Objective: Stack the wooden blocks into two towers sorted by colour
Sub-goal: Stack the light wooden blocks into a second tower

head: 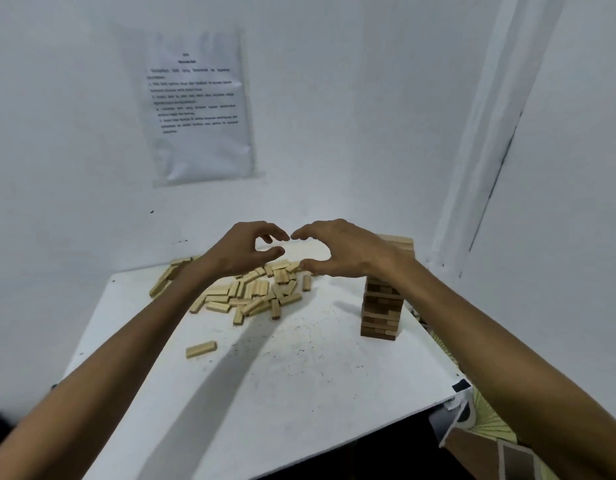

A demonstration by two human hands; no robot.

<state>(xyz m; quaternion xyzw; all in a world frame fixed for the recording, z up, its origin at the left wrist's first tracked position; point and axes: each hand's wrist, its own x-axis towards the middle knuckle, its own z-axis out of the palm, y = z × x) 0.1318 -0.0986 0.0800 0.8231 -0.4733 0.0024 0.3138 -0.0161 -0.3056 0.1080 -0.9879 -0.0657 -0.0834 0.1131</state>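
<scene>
From my remote seat I see both hands raised over the white table (299,393), facing each other with the fingertips nearly meeting. My left hand (246,249) has its fingers curved and its thumb spread apart from them, holding nothing; my right hand (344,252) mirrors it, fingers arched, thumb spread below, also empty; so neither grip is closed on a block.

Directly below and just beyond the two hands lies the pile of pale wooden blocks (254,294), loose and overlapping, trailing out to the left past my left forearm; whether either thumb touches the pile I cannot tell. Just right of my right hand, partly hidden behind its wrist, stands the tower of dark brown blocks (382,308), upright, its layers crossed; the top layers showing above the wrist look paler.

A single pale block (201,349) lies flat, well apart from the pile, nearer to me than the hands and between my two forearms, closer to the left one. Beyond the hands, a printed sheet (199,105) hangs on the wall; its text is too blurred to read.
</scene>
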